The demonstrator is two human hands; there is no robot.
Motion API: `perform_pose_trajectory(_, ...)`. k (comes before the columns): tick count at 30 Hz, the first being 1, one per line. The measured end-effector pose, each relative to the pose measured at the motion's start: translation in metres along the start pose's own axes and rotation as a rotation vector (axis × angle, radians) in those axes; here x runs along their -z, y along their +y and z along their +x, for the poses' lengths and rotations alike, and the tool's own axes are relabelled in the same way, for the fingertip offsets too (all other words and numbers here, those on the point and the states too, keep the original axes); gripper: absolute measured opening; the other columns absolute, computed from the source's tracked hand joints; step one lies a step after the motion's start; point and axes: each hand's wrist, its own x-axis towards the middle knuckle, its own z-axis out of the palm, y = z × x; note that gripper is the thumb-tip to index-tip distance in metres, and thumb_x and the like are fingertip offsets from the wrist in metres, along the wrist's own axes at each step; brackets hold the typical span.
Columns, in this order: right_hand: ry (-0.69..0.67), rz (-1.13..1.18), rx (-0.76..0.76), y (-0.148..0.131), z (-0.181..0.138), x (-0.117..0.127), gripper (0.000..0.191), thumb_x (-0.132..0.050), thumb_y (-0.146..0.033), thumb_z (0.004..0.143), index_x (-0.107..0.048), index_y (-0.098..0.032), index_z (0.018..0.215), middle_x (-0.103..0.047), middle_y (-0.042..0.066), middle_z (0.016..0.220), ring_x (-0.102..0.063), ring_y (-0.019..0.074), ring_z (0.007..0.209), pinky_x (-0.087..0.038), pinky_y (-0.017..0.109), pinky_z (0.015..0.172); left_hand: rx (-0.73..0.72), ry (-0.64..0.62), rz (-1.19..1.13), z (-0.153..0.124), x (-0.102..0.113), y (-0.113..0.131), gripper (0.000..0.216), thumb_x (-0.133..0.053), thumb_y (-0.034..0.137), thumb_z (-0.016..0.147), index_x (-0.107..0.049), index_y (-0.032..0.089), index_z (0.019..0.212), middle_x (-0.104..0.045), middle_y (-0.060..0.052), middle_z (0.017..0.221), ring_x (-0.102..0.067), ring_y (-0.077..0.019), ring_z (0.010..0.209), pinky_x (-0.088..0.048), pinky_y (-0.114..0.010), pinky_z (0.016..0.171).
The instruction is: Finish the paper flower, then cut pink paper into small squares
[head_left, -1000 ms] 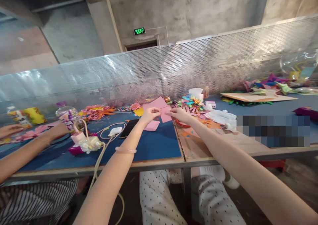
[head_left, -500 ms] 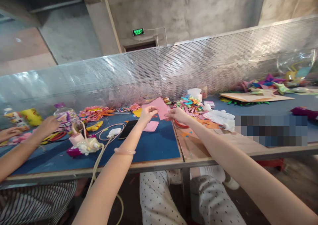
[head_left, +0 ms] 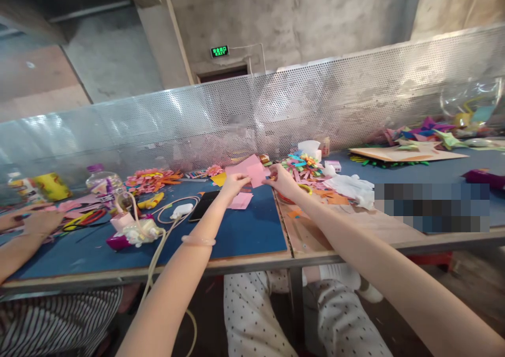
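Note:
Pinched at its lower left in my left hand [head_left: 234,185] is a pink sheet of paper [head_left: 256,169], raised above the blue table. At the sheet's right edge, the thumb and fingers of my right hand [head_left: 284,183] close on the paper. Under my left hand lies another piece of pink paper [head_left: 241,201] on the table. A black phone-like slab [head_left: 204,206] lies left of it. Scissors with yellow handles [head_left: 305,189] lie partly hidden behind my right hand.
A power strip with plugs [head_left: 138,231] and cables sits to the left. Paper flowers [head_left: 152,179], a bottle [head_left: 101,179] and colourful paper strips [head_left: 302,165] line the back by a perforated metal screen [head_left: 221,115]. A co-worker's hands [head_left: 39,224] work at far left.
The pink sheet has turned flatter between my hands. My right hand has shifted slightly, its fingers more bent. The co-worker's raised hand has come down to the left.

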Motion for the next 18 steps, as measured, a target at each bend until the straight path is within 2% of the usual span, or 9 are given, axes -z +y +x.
perform_pose_trajectory(2, 0.043, -0.175, 0.16, -0.004, -0.002, 0.0, 0.035, -0.062, -0.027, 0.074, -0.051, -0.013, 0.104, -0.057, 0.011, 0.097, -0.055, 0.0212, 0.09, -0.045, 0.036, 0.08, 0.011, -0.006, -0.019, -0.001, -0.001, 0.0, 0.02, -0.07, 0.026, 0.063, -0.064, 0.01, 0.073, -0.066, -0.009, 0.072, -0.063, -0.0201, 0.069, -0.053, -0.035, 0.062)
perform_pose_trajectory(4, -0.005, -0.224, 0.275, -0.008, -0.004, -0.003, 0.031, -0.058, -0.027, 0.078, -0.05, -0.013, 0.104, -0.054, 0.012, 0.101, -0.052, 0.0224, 0.096, -0.044, 0.037, 0.082, -0.015, -0.016, 0.005, -0.002, -0.003, 0.002, 0.02, -0.071, 0.027, 0.063, -0.065, 0.01, 0.072, -0.066, -0.008, 0.071, -0.063, -0.0192, 0.069, -0.052, -0.033, 0.063)
perform_pose_trajectory(7, -0.081, -0.163, 0.33, -0.011, -0.008, -0.012, 0.042, -0.061, -0.032, 0.076, -0.048, -0.012, 0.111, -0.054, 0.013, 0.101, -0.052, 0.0237, 0.098, -0.043, 0.037, 0.084, -0.08, 0.009, 0.121, -0.007, -0.006, 0.005, 0.02, -0.072, 0.029, 0.062, -0.066, 0.011, 0.07, -0.066, -0.006, 0.068, -0.061, -0.0169, 0.065, -0.05, -0.03, 0.063)
perform_pose_trajectory(9, -0.109, -0.073, 0.28, -0.011, -0.009, -0.019, 0.053, -0.063, -0.031, 0.074, -0.043, -0.011, 0.118, -0.056, 0.012, 0.097, -0.055, 0.0218, 0.089, -0.045, 0.036, 0.08, -0.121, 0.003, 0.194, -0.009, -0.007, 0.007, 0.02, -0.072, 0.029, 0.062, -0.067, 0.011, 0.069, -0.065, -0.005, 0.066, -0.06, -0.0158, 0.064, -0.049, -0.028, 0.064)
perform_pose_trajectory(13, -0.12, 0.12, 0.087, -0.007, -0.008, -0.026, 0.065, -0.06, -0.025, 0.074, -0.031, -0.01, 0.13, -0.06, 0.007, 0.088, -0.059, 0.0158, 0.071, -0.048, 0.03, 0.068, -0.186, -0.057, 0.276, -0.01, -0.008, 0.009, 0.016, -0.068, 0.028, 0.067, -0.067, 0.013, 0.071, -0.066, -0.004, 0.07, -0.059, -0.0147, 0.067, -0.048, -0.026, 0.066)
perform_pose_trajectory(15, -0.102, 0.175, 0.0, -0.002, -0.005, -0.025, 0.06, -0.058, -0.02, 0.072, -0.036, -0.012, 0.127, -0.062, 0.005, 0.085, -0.059, 0.0147, 0.07, -0.048, 0.028, 0.067, -0.193, -0.019, 0.31, -0.009, -0.008, 0.009, 0.013, -0.067, 0.026, 0.068, -0.065, 0.014, 0.07, -0.066, -0.004, 0.069, -0.06, -0.0146, 0.067, -0.048, -0.025, 0.064)
perform_pose_trajectory(18, -0.049, 0.259, -0.106, 0.009, 0.0, -0.023, 0.039, -0.052, -0.015, 0.071, -0.052, -0.015, 0.11, -0.064, 0.003, 0.083, -0.061, 0.0145, 0.072, -0.049, 0.028, 0.068, -0.17, 0.075, 0.321, -0.007, -0.009, 0.007, 0.01, -0.065, 0.024, 0.068, -0.061, 0.014, 0.068, -0.063, -0.003, 0.065, -0.059, -0.0142, 0.062, -0.047, -0.024, 0.057)
